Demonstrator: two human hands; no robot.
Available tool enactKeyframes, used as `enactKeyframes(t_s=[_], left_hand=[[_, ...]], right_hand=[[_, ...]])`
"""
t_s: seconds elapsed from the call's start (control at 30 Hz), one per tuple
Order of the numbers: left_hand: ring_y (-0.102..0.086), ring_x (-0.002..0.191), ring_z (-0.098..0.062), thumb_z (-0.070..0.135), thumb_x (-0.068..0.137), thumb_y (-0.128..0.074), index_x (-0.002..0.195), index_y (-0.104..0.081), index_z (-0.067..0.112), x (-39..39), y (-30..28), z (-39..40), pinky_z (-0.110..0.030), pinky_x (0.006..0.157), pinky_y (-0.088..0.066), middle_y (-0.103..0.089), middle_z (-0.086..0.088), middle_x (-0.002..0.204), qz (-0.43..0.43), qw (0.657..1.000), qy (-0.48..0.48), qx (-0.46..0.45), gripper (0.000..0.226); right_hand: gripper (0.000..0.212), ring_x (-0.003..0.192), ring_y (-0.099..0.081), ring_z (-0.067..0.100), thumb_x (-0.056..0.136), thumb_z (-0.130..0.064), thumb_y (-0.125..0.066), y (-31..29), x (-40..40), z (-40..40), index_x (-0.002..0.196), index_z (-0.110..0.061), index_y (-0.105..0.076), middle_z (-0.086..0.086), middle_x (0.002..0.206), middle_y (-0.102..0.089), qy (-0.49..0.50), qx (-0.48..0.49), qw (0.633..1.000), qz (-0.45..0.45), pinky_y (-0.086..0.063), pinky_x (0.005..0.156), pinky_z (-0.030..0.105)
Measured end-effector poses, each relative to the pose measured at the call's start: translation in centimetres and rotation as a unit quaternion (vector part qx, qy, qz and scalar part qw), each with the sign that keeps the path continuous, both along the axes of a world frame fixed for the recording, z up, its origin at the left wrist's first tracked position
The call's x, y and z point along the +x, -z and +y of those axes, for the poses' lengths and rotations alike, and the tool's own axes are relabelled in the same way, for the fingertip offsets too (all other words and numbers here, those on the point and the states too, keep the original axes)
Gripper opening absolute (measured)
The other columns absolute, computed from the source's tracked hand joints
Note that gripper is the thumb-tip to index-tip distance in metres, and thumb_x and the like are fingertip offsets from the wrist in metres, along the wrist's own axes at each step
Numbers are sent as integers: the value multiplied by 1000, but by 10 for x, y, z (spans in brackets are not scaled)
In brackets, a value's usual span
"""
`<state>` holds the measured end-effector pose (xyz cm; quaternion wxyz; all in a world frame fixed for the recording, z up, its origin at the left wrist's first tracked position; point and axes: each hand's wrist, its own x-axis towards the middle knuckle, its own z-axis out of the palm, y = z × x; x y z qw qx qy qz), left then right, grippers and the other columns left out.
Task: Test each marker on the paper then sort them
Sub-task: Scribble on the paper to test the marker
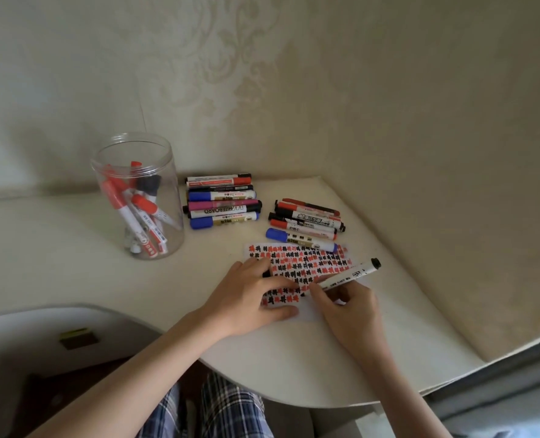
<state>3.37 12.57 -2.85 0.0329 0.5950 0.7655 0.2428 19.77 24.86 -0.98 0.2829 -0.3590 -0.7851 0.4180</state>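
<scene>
The right hand [346,306] pinches a white-barrelled black marker [347,276] between thumb and fingers, gripping it near the writing end. The marker's long axis runs diagonally, its black rear end raised up and to the right, its tip pointing down and to the left onto the paper [297,270]. The tip itself is hidden behind the fingers, so whether it touches the sheet cannot be told.

The left hand [253,298] lies on the paper's left part with fingers spread nearly straight, pressing the sheet down; something small and dark, perhaps the cap [266,274], shows under its index finger, but the hold on it is unclear. The paper lies flat on the cream table [73,263] and is covered with rows of red and black marks.

Just behind the paper sits one group of markers [306,222], red, black and blue, lying side by side with their long axes running left to right and slightly downward; the nearest blue one touches the paper's far edge. Further left, against the wall, a second pile of markers [223,200] lies stacked horizontally. A clear plastic jar [137,197] stands upright to the left, holding several red and black markers leaning at angles.
</scene>
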Motion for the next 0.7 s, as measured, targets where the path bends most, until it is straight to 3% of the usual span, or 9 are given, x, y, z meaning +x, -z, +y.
enactKeyframes(t_s=[0.27,0.5,0.7], left_hand=[[-42,97,-8,80,77,-39,126,-60,45,1,-2,0,-25,78,-33,-49,12,105,4,1000,-8,-14,64],[-43,98,-9,80,77,-38,126,-60,44,1,-1,0,-28,81,-37,-51,10,106,3,1000,-8,-18,65],[-44,99,-9,81,77,-36,127,-59,45,2,-2,0,-29,84,-39,-51,9,107,0,1000,-12,-23,66]], right_hand=[[10,71,-67,2,82,-32,-75,7,-1,3,83,-22,-73,-13,76,-72,3,0,1000,-2,-55,60,24],[7,75,-65,-9,84,-24,-75,5,0,0,89,-27,-71,-22,80,-69,-9,4,1000,19,-48,60,8],[6,74,-67,-1,83,-28,-75,8,0,2,88,-26,-72,-18,80,-72,6,4,1000,15,-55,62,20]])
